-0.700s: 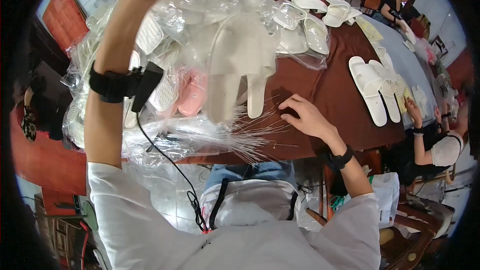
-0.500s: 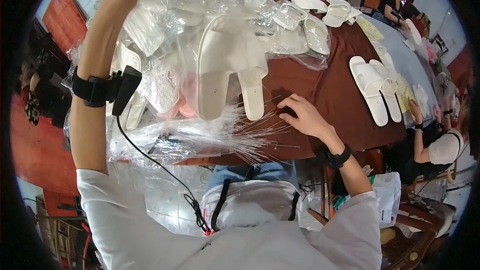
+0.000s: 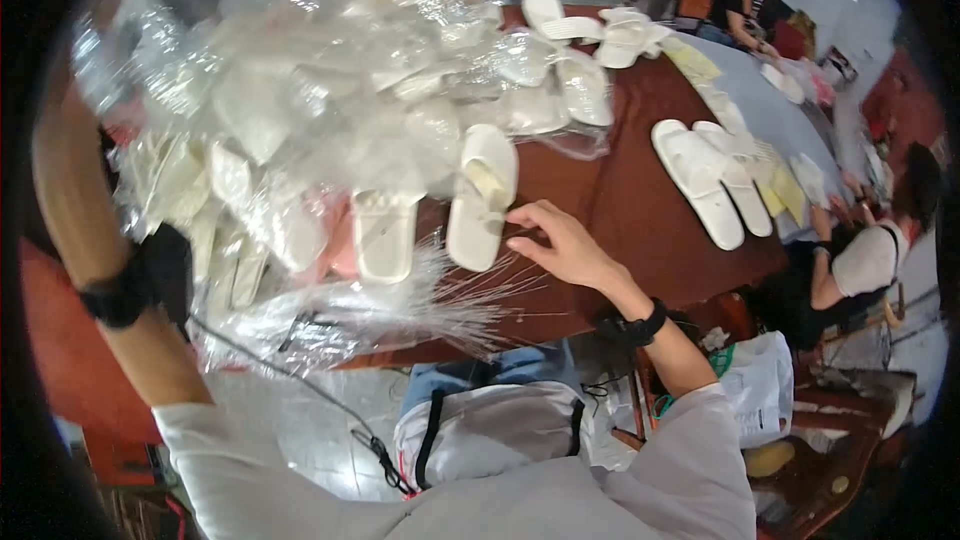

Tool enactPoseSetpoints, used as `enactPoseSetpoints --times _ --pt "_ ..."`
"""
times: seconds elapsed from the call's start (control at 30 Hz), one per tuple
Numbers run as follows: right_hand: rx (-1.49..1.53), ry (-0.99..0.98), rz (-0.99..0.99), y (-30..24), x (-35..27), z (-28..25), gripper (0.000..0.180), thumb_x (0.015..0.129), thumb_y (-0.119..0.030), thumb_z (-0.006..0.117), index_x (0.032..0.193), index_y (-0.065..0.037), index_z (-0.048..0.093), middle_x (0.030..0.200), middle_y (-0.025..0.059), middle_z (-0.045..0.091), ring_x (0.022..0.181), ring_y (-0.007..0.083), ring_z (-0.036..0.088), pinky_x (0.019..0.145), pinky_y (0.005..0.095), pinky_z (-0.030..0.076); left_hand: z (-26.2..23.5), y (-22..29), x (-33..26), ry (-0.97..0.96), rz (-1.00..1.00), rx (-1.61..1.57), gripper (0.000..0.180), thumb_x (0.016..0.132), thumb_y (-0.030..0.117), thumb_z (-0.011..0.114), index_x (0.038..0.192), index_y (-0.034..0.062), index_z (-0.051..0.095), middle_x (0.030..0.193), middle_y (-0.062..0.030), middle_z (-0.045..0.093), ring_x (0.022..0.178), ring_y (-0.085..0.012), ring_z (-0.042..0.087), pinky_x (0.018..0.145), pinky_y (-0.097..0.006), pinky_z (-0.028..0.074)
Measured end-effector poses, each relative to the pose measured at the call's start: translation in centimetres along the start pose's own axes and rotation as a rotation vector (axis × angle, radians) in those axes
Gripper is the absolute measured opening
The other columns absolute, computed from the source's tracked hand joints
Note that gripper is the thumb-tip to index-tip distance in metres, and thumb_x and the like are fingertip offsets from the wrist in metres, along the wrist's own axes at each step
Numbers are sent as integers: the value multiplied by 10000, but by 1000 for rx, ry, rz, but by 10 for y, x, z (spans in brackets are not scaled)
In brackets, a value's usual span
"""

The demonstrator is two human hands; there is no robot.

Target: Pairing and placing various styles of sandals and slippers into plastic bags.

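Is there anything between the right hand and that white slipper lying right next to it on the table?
Nothing visible. The right hand rests on the brown table with its fingertips just beside the white slipper. The clear plastic bags hang above and to the left, not between them.

View: a single head camera, worn on the person's head, the left one of a side-by-side pair.
Direction: looks steeply down and forward over the person's own chest onto the brown desk (image 3: 640,210).
Nearness: very close; the raised left arm (image 3: 75,200) and a bundle of clear plastic bags (image 3: 300,90) fill the upper left, blurred.
Right hand (image 3: 565,245): sits near the middle of the frame.
Lens: wide fisheye, dark round rim, straight desk edges bend.
Far edge: other people seated along the top and right rim.
Shared view: none, only one picture.
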State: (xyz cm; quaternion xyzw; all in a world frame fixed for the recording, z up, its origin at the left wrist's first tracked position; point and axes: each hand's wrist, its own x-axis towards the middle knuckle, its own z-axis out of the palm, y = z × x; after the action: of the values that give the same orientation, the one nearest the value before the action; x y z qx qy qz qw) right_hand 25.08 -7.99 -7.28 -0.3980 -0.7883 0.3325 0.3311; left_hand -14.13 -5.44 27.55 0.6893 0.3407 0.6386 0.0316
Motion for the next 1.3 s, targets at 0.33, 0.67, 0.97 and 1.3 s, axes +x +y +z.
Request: enactPoseSetpoints --times 0.33,0.67,0.97,1.3 --pt "633 51 200 -24 -39 -63 400 985 -276 550 1296 -28 512 1210 75 603 1107 161 591 889 318 515 59 32 -108 12 -319 -147 365 930 385 595 1026 48 696 831 20 650 644 -62 500 578 -274 404" --pt "598 251 525 29 -167 -95 284 985 -238 537 1056 17 638 809 33 652 733 88 603 645 220 479 199 -84 -208 -504 -617 -158 195 918 287 664 930 107 739 586 96 486 486 0 376 442 -190 276" --pt "351 -442 521 33 -237 -134 336 878 -182 707 1151 -10 613 930 28 662 849 100 615 745 229 502 238 -117 -269 -770 -297 194 251 809 309 703 909 82 742 757 -143 690 689 -297 672 627 -378 510" --pt "278 60 540 33 -123 -143 326 965 -285 585 1186 -46 604 1017 18 626 928 99 599 767 250 511 251 -86 -278 -797 -182 223 227 834 325 702 909 113 735 643 -127 613 592 -278 619 559 -381 470"
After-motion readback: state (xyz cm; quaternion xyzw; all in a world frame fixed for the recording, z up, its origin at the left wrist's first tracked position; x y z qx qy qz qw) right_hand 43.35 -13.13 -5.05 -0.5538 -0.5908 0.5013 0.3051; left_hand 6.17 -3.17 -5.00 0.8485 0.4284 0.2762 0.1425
